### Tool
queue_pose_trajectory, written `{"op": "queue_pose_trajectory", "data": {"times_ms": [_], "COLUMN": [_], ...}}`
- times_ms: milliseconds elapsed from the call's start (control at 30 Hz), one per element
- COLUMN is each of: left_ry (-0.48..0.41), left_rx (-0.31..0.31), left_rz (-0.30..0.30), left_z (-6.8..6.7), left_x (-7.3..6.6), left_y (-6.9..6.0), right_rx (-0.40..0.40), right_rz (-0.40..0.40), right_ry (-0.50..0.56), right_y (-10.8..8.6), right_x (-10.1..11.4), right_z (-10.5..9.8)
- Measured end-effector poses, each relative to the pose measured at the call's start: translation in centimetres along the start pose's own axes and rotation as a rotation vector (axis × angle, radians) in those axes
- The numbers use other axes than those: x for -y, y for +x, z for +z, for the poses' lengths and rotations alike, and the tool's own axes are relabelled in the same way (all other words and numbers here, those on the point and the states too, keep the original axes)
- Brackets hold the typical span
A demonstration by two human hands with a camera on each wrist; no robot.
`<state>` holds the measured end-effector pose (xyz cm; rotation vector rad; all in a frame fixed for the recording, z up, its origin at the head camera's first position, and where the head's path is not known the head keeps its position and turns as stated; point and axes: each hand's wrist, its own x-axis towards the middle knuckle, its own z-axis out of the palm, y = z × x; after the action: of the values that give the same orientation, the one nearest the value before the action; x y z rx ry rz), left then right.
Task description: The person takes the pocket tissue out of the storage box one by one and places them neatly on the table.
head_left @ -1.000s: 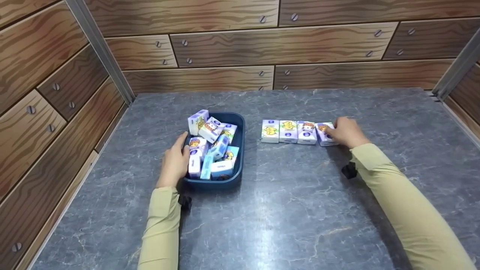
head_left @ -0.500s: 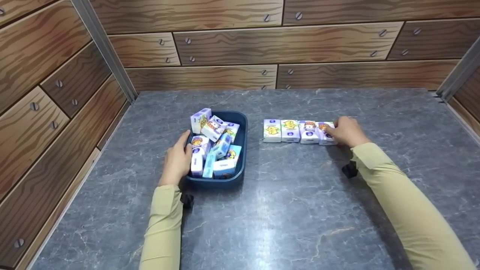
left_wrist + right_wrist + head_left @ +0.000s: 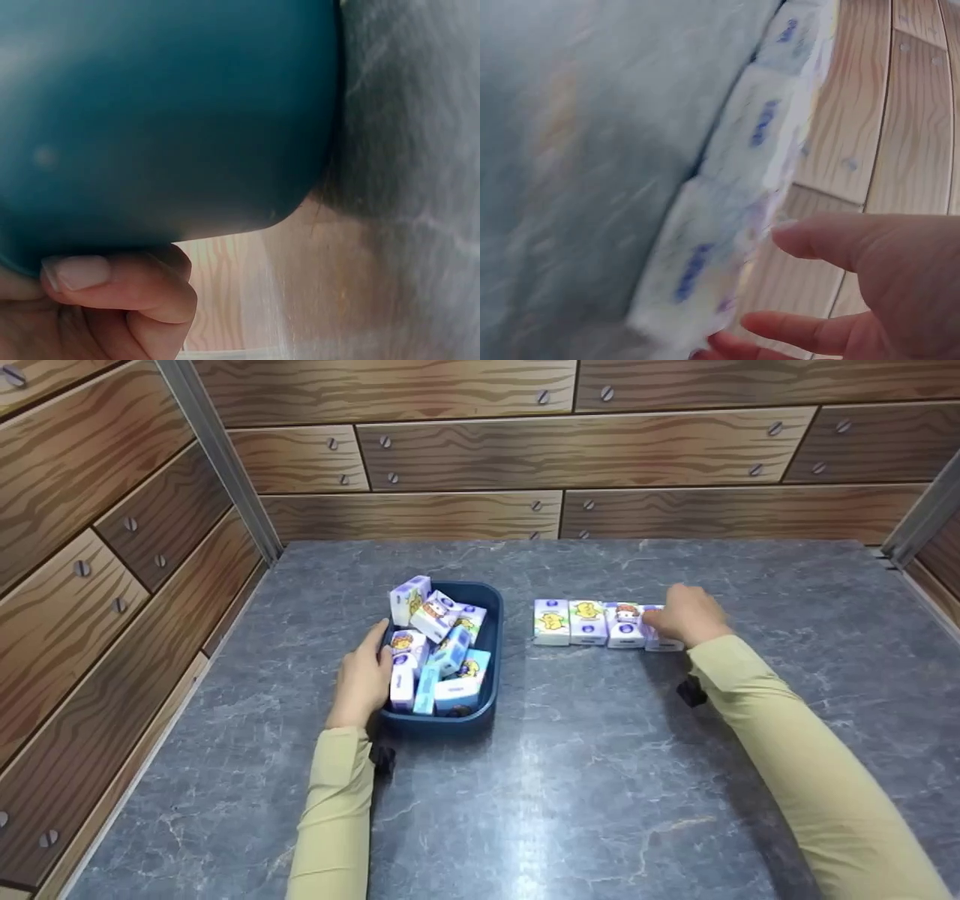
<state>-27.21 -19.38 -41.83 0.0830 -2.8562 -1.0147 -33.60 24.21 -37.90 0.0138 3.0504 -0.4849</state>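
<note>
My left hand grips the left rim of a dark blue plastic basin; the left wrist view shows curled fingers against the basin's wall. Small tissue packs, purple-white and light blue with cartoon prints, lie jumbled inside, one tissue pack leaning above the far left rim. My right hand is over the right-end tissue pack of a row, partly hiding it. In the right wrist view its thumb and fingers are spread apart, close to that end pack; contact is hard to tell.
The row continues left with a third tissue pack, a second and a first, side by side on the grey marbled table. Wood-print walls stand behind and at both sides.
The right-end pack, slightly askew before, now lies against its neighbour. My right hand's thumb and fingers have shifted up over it. The left hand stays on the basin; the whole view has shifted slightly.
</note>
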Motion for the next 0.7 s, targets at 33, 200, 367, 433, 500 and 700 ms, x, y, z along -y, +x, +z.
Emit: {"op": "queue_pose_trajectory", "data": {"times_ms": [33, 200, 367, 433, 500, 700], "left_ry": [-0.003, -0.011, -0.018, -0.016, -0.019, -0.02], "left_rx": [0.0, -0.01, -0.006, -0.007, -0.007, -0.018], "left_rz": [-0.002, 0.0, -0.008, -0.007, -0.009, -0.004], "left_z": [0.0, 0.0, 0.2, 0.3, 0.3, 0.0], "left_x": [0.0, -0.1, -0.2, -0.3, -0.4, -0.1], "left_y": [0.0, 0.0, 0.1, 0.2, 0.1, 0.1], "right_rx": [0.009, 0.008, 0.053, 0.088, 0.132, 0.229], "right_rz": [-0.003, -0.078, -0.18, -0.223, -0.271, -0.4], "right_ry": [-0.006, 0.008, 0.049, 0.077, 0.107, 0.099], "right_y": [0.1, 0.7, 1.3, 1.4, 1.3, 0.8], "right_x": [0.6, 4.9, 10.2, 12.4, 14.6, 20.5], "right_z": [-0.2, -1.1, -1.2, -0.9, -0.5, 0.8]}}
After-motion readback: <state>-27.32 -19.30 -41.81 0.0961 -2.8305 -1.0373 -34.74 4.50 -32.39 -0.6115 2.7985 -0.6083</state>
